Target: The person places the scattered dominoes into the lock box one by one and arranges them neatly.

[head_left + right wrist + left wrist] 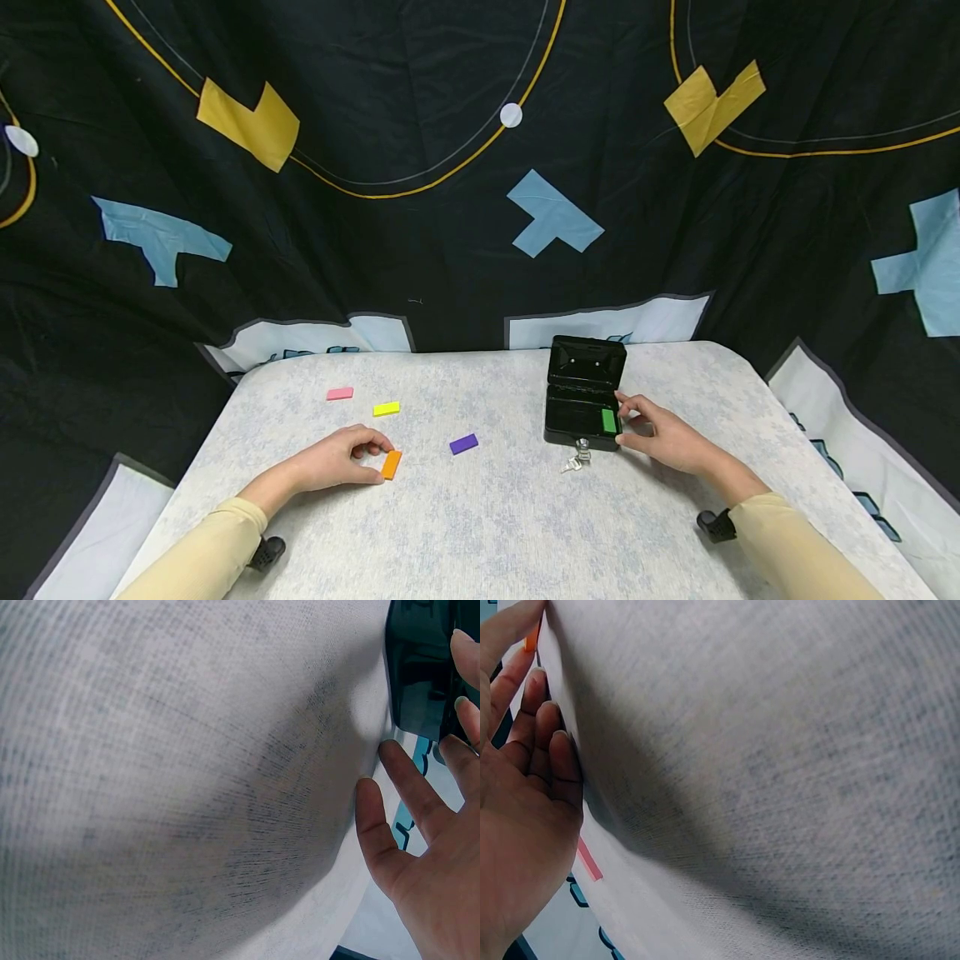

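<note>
My left hand (347, 457) pinches a small orange block (392, 465) between thumb and index finger, at the tabletop. In the left wrist view, a sliver of the orange block (532, 637) shows between those fingers, the other fingers bent loosely beside it. On the right stands a black cash box (564, 435) with its lid raised and a green block (608, 421) inside. My right hand (663, 435) touches the box's right side with thumb and index fingertips, the other fingers spread. In the right wrist view, the black box (421, 682) is only partly visible.
A purple block (463, 444) lies between the left hand and the box. Farther back lie a yellow block (386, 408) and a pink block (340, 393). Keys (572, 463) hang at the box's front lock. Behind the pale table (480, 533) hangs a dark patterned cloth (420, 267).
</note>
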`<state>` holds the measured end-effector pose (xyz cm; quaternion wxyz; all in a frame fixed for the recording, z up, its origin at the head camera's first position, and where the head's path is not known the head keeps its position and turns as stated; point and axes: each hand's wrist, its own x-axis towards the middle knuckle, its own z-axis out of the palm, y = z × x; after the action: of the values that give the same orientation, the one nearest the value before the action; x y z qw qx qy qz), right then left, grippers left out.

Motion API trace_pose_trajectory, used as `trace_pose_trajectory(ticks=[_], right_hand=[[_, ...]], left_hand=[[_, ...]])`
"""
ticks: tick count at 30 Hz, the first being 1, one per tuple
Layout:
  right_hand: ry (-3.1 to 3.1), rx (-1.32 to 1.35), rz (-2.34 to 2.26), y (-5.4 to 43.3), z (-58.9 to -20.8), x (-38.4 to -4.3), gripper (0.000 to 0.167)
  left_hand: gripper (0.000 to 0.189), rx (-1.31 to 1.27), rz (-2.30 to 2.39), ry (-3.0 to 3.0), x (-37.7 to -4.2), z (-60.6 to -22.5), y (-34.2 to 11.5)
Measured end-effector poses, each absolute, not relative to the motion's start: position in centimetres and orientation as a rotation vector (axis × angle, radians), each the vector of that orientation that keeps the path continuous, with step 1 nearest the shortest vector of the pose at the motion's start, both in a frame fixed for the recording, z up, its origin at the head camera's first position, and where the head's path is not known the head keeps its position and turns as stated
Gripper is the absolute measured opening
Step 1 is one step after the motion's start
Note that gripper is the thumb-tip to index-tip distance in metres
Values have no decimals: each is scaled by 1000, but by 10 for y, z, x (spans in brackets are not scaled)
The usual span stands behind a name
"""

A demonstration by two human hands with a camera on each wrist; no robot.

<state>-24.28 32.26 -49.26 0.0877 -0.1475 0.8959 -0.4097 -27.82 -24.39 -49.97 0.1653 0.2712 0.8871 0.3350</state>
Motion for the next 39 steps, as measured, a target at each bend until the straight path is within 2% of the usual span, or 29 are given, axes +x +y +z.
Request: trace_pose_trajectory(ticks=[15, 39], right_hand=[[2672, -436, -1204, 322, -492, -244, 34], [2667, -450, -1213, 322, -492, -242, 33]], left_hand=[[37, 756, 982, 2544, -278, -498, -238], [37, 762, 1094, 2635, -283, -475, -203]])
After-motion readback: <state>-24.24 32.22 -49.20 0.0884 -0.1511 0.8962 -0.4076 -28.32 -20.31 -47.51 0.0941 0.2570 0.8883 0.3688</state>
